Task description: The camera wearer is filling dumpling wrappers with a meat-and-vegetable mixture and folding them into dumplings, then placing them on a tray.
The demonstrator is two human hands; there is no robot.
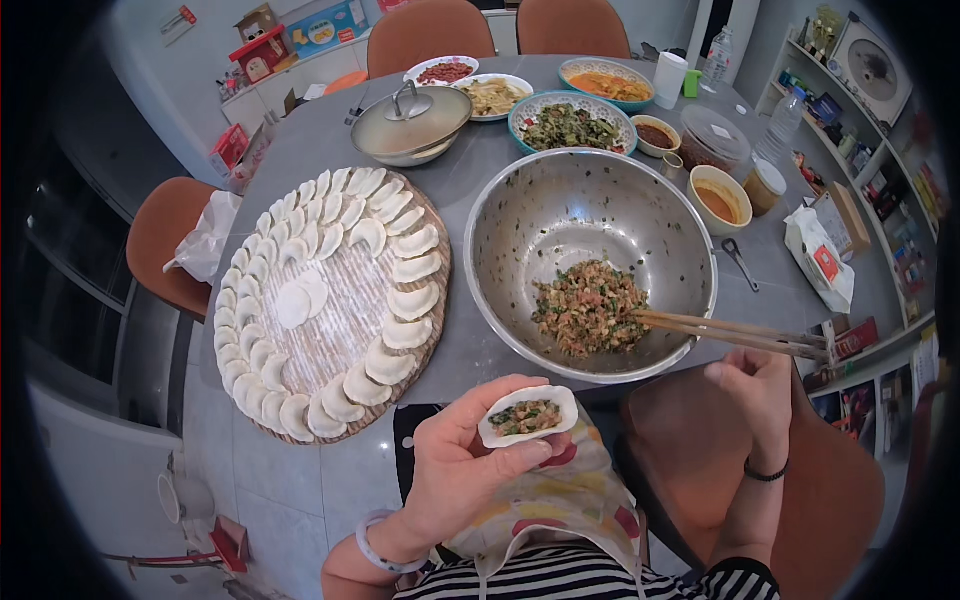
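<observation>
My left hand (pixel 469 442) cups a dumpling wrapper (pixel 568 412) in its fingers and thumb. Minced filling (pixel 527 417) with green bits lies in the unsealed wrapper. Just outside the lower right rim of a large steel bowl (pixel 592 176), my right hand (pixel 754 397) is raised, loosely curled and seemingly holding nothing. Wooden chopsticks (pixel 720 327) lean over that rim, their tips in the filling mound (pixel 589 307), their handles just above my right hand. To the left, folded dumplings (pixel 411 301) ring a round board (pixel 337 300). A few flat wrappers (pixel 301 297) overlap on it.
Behind the steel bowl stand a lidded pan (pixel 409 124), a bowl of greens (pixel 574 124) and other dishes. A sauce bowl (pixel 718 201), a jar (pixel 765 187) and a small peeler-like tool (pixel 740 264) lie right. A chair (pixel 757 480) stands beside me, below my right hand.
</observation>
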